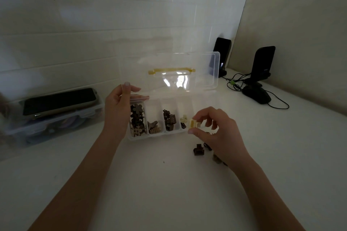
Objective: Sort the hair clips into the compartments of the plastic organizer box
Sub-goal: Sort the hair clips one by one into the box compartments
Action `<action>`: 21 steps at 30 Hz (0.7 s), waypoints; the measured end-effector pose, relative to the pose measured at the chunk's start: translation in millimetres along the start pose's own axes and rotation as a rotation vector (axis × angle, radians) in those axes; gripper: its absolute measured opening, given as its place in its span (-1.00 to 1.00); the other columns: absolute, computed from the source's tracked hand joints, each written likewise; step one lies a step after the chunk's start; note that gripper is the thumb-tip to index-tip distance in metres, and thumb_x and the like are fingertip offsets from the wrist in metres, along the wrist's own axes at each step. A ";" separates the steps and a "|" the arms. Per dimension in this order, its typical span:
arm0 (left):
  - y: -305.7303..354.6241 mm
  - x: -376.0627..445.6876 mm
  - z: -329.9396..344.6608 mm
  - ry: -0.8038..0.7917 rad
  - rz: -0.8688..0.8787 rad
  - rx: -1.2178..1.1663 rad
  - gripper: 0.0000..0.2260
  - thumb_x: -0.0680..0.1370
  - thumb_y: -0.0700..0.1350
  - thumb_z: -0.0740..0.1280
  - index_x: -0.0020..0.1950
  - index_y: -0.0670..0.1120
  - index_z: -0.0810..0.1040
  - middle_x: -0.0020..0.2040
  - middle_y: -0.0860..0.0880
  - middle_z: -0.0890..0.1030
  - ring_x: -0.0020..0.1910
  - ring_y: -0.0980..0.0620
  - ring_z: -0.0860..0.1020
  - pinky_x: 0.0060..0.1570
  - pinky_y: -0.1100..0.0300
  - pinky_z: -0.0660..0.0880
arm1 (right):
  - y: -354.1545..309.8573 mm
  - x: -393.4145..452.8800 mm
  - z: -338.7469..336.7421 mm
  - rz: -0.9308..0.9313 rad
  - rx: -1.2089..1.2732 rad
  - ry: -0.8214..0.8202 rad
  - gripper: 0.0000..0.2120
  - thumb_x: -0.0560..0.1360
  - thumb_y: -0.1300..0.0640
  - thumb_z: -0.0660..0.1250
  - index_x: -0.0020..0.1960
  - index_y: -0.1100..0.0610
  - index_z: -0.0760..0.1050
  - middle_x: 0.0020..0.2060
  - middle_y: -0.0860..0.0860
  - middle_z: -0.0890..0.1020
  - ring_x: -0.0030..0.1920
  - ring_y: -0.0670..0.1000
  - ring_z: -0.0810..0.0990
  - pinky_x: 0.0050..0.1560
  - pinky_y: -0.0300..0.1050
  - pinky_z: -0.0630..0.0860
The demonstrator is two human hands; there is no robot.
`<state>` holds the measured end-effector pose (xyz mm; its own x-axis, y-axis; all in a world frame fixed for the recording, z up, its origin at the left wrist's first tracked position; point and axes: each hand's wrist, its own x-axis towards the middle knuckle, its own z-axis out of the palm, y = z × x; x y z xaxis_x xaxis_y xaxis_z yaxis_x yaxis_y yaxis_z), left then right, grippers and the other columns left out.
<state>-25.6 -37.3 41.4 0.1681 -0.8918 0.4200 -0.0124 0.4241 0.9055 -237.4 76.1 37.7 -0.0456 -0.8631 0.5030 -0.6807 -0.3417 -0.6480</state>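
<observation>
Clearly the left hand point(120, 103) is there to steady things: its thumb and fingers are curled round the left end of the clear organizer box point(139, 138), at the corner where the raised lid point(169, 73) hinges up, so the lid stays open and the box does not slide on the white table point(150, 184). The box sits toward the back of the table, near the wall, with its row of compartments facing the person.

The right hand point(216, 129) pinches a small cream clip point(193, 124) between thumb and forefinger, the other fingers loosely bent. It hovers just over the front rim of the box, at the fourth compartment from the left, where another cream clip point(183, 118) and a dark one already lie. That looks like the reason for the position: like goes with like, and this is the pale one's slot.

The first three compartments hold brown clips point(137, 118), grouped by shape as far as the dim light lets me judge.

A dark clip point(199, 149) and a few more pieces wait on the table just in front of the box, partly under the right wrist, so sorting is well along but not finished. Lowering and letting go seems the next step.
</observation>
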 end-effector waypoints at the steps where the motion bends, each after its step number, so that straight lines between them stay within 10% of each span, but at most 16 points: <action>1: 1.1 -0.6 0.2 -0.002 0.005 0.000 -0.70 0.66 -0.06 0.09 -0.19 -0.05 0.52 -0.29 0.24 0.65 -0.33 0.28 0.62 -0.19 0.40 0.49 | -0.1 0.0 0.1 -0.002 -0.009 0.000 -0.71 0.32 0.07 0.52 -0.10 -0.15 0.46 -0.21 -0.22 0.53 -0.16 -0.20 0.43 -0.19 -0.43 0.36; 21: 2.2 -1.4 0.7 -0.032 -0.008 -0.054 -0.72 0.65 -0.11 0.12 -0.20 -0.07 0.52 -0.28 0.19 0.65 -0.32 0.23 0.64 -0.20 0.37 0.53 | -4.7 -3.3 13.1 -0.065 -0.029 0.045 -0.75 0.37 0.10 0.49 -0.11 -0.07 0.43 -0.25 -0.28 0.49 -0.12 -0.28 0.45 -0.17 -0.49 0.35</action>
<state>-26.6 -35.2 42.8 0.1366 -0.8995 0.4149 0.0422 0.4238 0.9048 -224.5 75.7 31.6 -0.0325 -0.8217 0.5689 -0.7039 -0.3853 -0.5967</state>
